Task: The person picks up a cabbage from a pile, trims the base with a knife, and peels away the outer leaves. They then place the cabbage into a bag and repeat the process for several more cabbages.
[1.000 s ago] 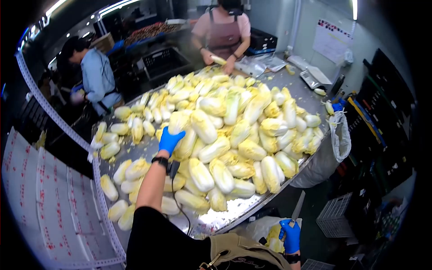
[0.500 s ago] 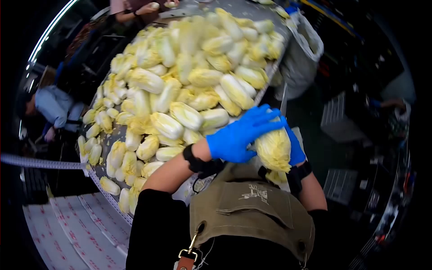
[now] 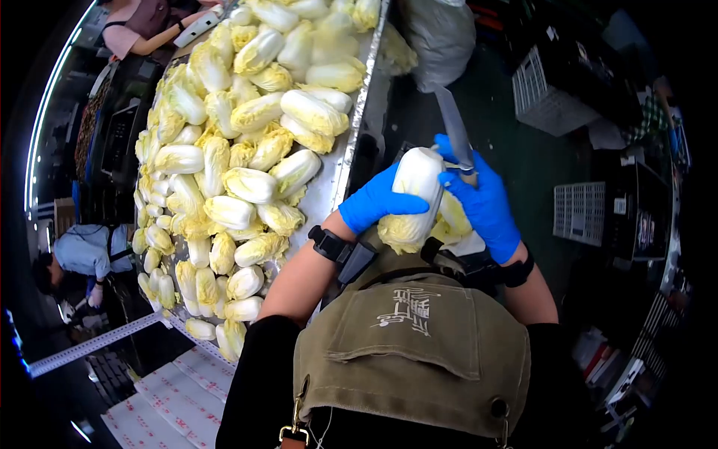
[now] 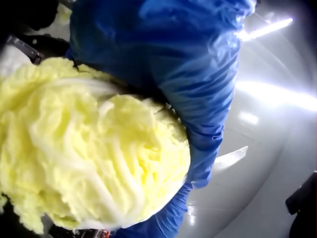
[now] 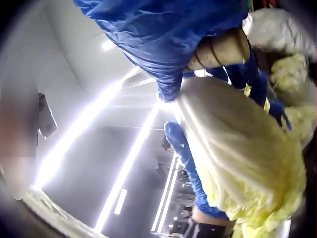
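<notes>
In front of the apron, my blue-gloved left hand (image 3: 383,200) grips a napa cabbage (image 3: 417,176), its white base up and its yellow leafy end down. My right hand (image 3: 490,206), gloved alike, holds a knife (image 3: 452,123) with the blade pointing up and away. Its thumb and a fingertip lie right at the cabbage's base. The right wrist view shows the wooden knife handle (image 5: 220,52) inside that hand. In the left wrist view, frilled yellow leaves (image 4: 94,153) fill the space beneath the left glove.
A metal table (image 3: 345,168) at left bears a big heap of napa cabbages (image 3: 250,185). Yellow leaves (image 3: 454,213) lie below my hands. Plastic crates (image 3: 580,215) stand on the floor at right, a whitish bag (image 3: 441,45) beyond. Two people work across the table.
The left hand has brought a cabbage from the heap to the front of the body. The cabbage has turned base up, and the knife hand has risen beside it. The head view has swung right.
</notes>
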The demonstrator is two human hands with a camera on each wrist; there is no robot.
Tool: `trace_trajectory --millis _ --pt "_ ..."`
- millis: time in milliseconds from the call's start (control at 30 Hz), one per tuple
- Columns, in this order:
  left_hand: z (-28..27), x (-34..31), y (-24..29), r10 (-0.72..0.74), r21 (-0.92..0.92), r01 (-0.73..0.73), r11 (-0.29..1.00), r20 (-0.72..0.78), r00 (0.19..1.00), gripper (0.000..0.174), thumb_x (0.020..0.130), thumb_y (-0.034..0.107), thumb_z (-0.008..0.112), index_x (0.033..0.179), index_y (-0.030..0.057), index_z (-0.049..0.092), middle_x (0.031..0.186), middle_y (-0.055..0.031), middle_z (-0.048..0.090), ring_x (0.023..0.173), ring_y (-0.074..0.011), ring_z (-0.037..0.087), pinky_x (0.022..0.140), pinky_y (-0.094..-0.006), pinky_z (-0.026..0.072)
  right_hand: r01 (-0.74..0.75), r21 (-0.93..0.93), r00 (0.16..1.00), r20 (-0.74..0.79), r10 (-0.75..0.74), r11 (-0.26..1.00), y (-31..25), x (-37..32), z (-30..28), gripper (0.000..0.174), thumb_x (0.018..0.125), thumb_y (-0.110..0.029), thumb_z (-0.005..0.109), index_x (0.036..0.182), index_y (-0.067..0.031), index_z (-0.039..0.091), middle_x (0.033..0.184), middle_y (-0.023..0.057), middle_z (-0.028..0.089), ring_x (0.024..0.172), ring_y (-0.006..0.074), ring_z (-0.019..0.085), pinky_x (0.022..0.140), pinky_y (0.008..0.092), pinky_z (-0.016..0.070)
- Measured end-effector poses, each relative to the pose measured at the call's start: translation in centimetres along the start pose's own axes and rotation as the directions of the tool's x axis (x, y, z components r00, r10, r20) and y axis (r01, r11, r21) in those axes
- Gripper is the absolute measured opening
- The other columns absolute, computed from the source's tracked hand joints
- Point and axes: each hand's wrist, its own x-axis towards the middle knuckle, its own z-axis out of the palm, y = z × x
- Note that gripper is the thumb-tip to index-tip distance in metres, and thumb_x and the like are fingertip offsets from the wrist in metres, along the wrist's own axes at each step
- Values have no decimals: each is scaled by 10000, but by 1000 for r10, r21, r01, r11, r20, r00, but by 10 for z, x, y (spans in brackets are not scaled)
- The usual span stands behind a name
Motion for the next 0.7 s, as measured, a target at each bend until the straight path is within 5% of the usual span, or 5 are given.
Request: trace_trajectory --millis 33,167,267,300,700 --pt "-4 4 -11 1 25 -1 1000 10 1000 807 706 205 777 1385 52 368 1252 -72 528 1149 -189 506 983 -351 418 -24 159 996 -82 37 987 -1 -8 -8 447 831 -235 709 1184 2 569 1014 107 658 921 154 616 813 281 479" --pt "-7 9 -33 -49 139 48 989 8 999 807 677 172 796 1368 55 396 1249 -56 533 1145 -179 501 988 -342 409 -67 -501 998 -30 61 863 3 -36 -49 264 806 -224 706 970 -50 593 808 146 618 716 266 627 643 330 494" --pt "-3 4 -58 -174 42 174 984 -6 985 776 702 175 785 1365 43 404 1249 -61 541 1149 -181 507 987 -343 411 -18 -624 990 101 103 781 10 -62 -58 222 810 -186 688 947 -51 578 819 141 604 709 282 610 619 344 473" --pt "1 3 -64 -226 -7 226 974 -9 974 767 710 176 782 1364 40 406 1248 -62 545 1149 -181 510 986 -343 412 0 -599 991 105 78 801 11 -68 -58 196 806 -196 672 890 -53 567 779 145 585 691 358 569 591 374 466" --pt "23 17 -99 -223 30 223 974 26 974 670 707 155 795 1288 14 492 1137 -52 608 1023 -133 553 911 -307 454 -4 -704 984 123 127 710 36 -96 -77 129 822 -201 619 848 -93 553 735 119 581 647 313 590 546 386 462"
